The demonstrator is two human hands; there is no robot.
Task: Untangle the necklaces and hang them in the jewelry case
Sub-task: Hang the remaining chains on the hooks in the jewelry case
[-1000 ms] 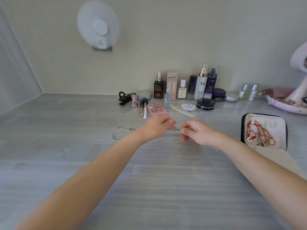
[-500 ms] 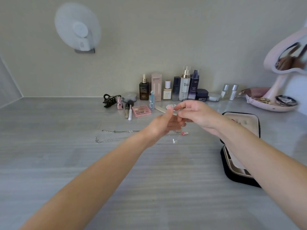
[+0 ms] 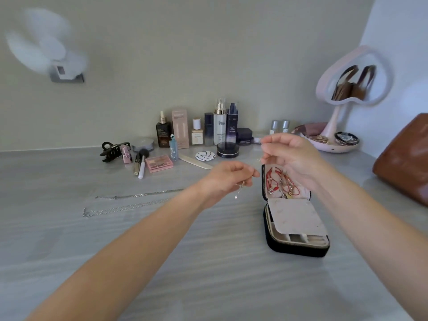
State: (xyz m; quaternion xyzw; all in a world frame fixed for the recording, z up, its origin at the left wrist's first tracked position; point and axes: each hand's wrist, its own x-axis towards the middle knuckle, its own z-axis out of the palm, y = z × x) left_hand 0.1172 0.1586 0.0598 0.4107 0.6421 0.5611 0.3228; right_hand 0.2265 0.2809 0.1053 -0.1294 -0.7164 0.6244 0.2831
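My left hand point(image 3: 228, 179) and my right hand point(image 3: 289, 156) pinch a thin silver necklace point(image 3: 240, 189) between them, lifted off the table just left of the open black jewelry case point(image 3: 298, 247). A small pendant dangles below my left fingers. The chain between the hands is too fine to follow. The case's upright lid point(image 3: 266, 172) holds red cord pieces point(image 3: 273, 179), partly hidden by my right wrist. A pale flap point(image 3: 294, 215) covers the case's tray. Two more silver chains point(image 3: 129, 201) lie stretched out on the grey table, left of my left forearm.
Cosmetic bottles point(image 3: 220, 126), a pink palette point(image 3: 159, 163), brushes and a black hair claw point(image 3: 113, 151) line the back of the table. A heart-shaped mirror point(image 3: 352, 82) on a tray stands back right. A brown bag point(image 3: 407, 163) sits at the right edge. A fan point(image 3: 46, 47) hangs on the wall.
Both hands have risen off the table with the thin necklace and moved right toward the jewelry case; my right hand now sits higher than my left. The view has swung right.
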